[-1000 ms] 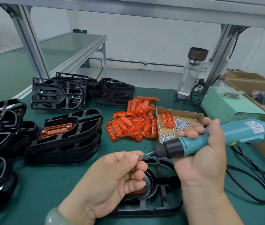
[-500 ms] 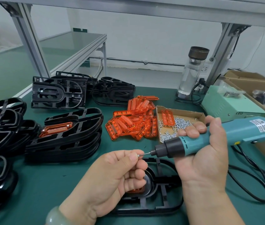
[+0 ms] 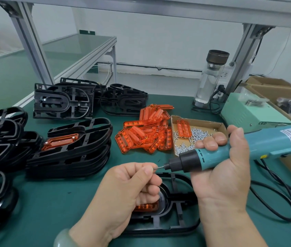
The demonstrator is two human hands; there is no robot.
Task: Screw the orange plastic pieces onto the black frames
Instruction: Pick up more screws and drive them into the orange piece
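Screwdriver (image 3: pixel 210 158) unmoved; screws (image 3: pixel 199 134) in cardboard tray (image 3: pixel 212 126)

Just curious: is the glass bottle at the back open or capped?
Capped: a dark lid sits on top of the upright glass bottle.

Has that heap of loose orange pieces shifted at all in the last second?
No. The orange pieces lie right beside the left edge of the cardboard screw box, just as before.
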